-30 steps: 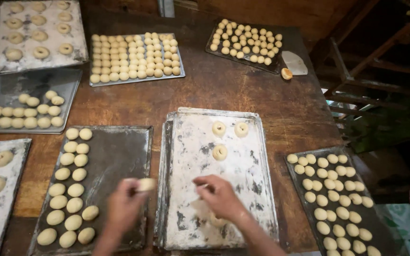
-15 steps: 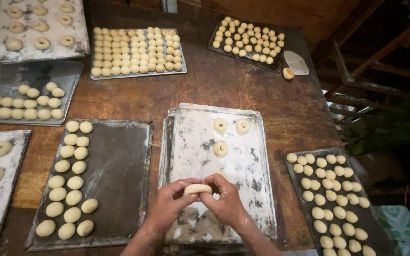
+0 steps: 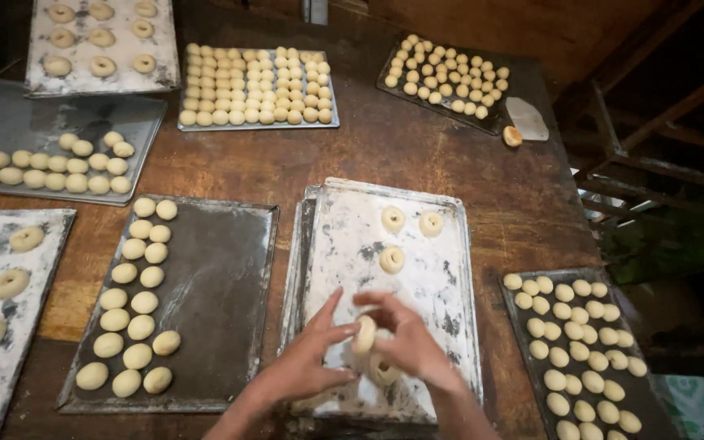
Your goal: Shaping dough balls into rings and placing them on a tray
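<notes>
Dough ring [image 3: 363, 334] pinched between left hand [image 3: 307, 367] and right hand [image 3: 409, 346], above floured tray [image 3: 442, 285]. Soft dough; could tear, stretch lopsided, or drop onto shaped ring [image 3: 383, 371] below.

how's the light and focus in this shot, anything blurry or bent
Head view: warm dim light, brightest on the floured tray, the right side falling into dark; wide-lens bending at the edges; left hand and right hand around the dough piece slightly soft, no glare.
</notes>
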